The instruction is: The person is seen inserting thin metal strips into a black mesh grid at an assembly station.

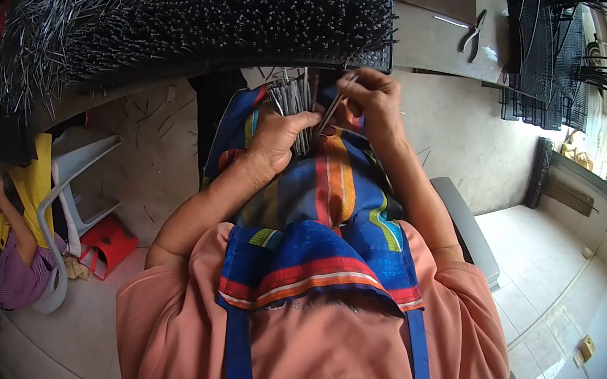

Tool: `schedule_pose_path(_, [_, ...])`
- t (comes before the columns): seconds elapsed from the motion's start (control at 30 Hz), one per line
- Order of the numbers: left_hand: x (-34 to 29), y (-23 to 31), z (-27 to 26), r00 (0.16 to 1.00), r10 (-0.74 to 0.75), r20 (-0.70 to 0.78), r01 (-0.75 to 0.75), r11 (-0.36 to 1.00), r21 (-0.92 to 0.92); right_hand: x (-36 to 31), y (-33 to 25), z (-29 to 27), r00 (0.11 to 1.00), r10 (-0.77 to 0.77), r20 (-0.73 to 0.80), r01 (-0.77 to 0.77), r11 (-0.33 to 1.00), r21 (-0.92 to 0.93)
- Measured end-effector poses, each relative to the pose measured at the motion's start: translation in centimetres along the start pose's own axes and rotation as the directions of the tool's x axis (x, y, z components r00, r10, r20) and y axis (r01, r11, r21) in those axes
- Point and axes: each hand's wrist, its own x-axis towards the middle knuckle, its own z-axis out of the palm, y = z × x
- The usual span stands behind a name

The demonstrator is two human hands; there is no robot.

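Note:
My left hand (277,137) is closed around a bundle of thin grey metal rods (292,98), which stand roughly upright above my lap. Beside it, my right hand (380,108) pinches a thin rod (333,109) between thumb and fingers; its lower end reaches close to my left thumb. Whether there is one rod or two in that pinch is hard to make out. Both hands are over my striped blue apron (331,182), just in front of a black rack (369,66) packed with upright dark rods.
Loose rods (51,10) heap up at the far left and behind the rack. Pliers (474,36) lie on the table at the right, near black mesh baskets (547,53). At left, another person (21,267) sits on a grey chair (61,192) by a red bag (111,245).

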Motion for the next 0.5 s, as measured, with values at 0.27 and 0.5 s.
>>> schedule_pose_path(0.27, [0.2, -0.6, -0.8, 0.987, -0.136, -0.09, 0.148, 0.978, 0.146, 3.2, -1.5, -1.3, 0.702, -0.668, -0.247, 0.607, 0.743, -0.283])
schedule_pose_path(0.5, [0.1, -1.0, -1.3, 0.991, -0.123, -0.057, 0.129, 0.984, 0.119, 3.7, -0.7, -1.0, 0.619, -0.783, -0.063, 0.657, 0.561, -0.504])
